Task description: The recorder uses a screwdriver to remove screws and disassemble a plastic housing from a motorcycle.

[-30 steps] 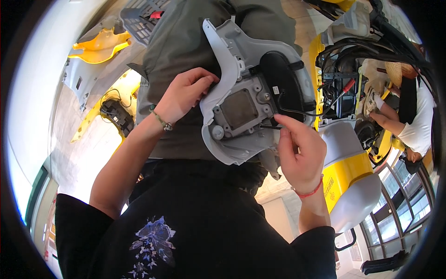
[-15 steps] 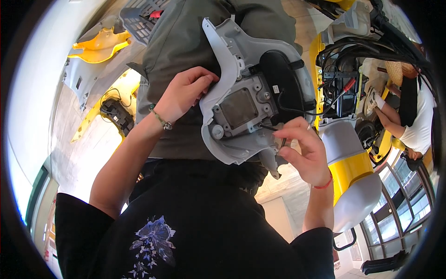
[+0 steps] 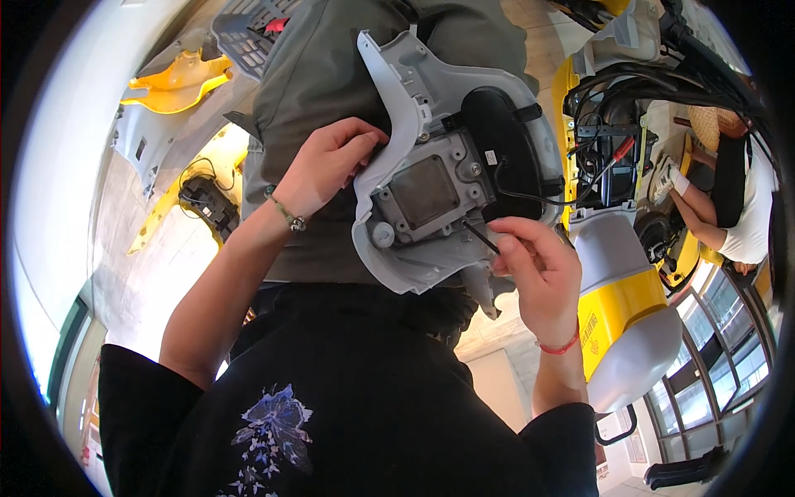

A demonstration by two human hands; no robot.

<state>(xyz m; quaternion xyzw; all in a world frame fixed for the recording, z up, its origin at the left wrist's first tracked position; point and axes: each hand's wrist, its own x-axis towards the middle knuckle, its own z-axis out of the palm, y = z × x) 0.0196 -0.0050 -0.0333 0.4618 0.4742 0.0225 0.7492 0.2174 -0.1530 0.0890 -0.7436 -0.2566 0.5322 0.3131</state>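
Head view: a grey plastic cowling (image 3: 418,263) lies inner side up across the person's lap, on the dark grey trousers (image 3: 319,91). It looks fairly light for its size, stiff in its moulded walls, perhaps a little slippery where smooth; its thin prongs and clips would likely snap first. The thick outer rim seems the best hold, away from the black cable (image 3: 530,197).

The left hand (image 3: 330,168) is at that rim on the left side, its fingers curled; the fingertips are partly hidden, so I cannot tell whether they pinch the edge. Thumb and forefinger of the right hand (image 3: 542,269) pinch a thin black rod-like tool (image 3: 482,237), slanted, its far end at the lower right corner of a grey square module (image 3: 425,192).

The cowling is curved and matt, with a long arm pointing up; the module has a dark, dull window, and a black rounded housing (image 3: 503,137) sits beside it.
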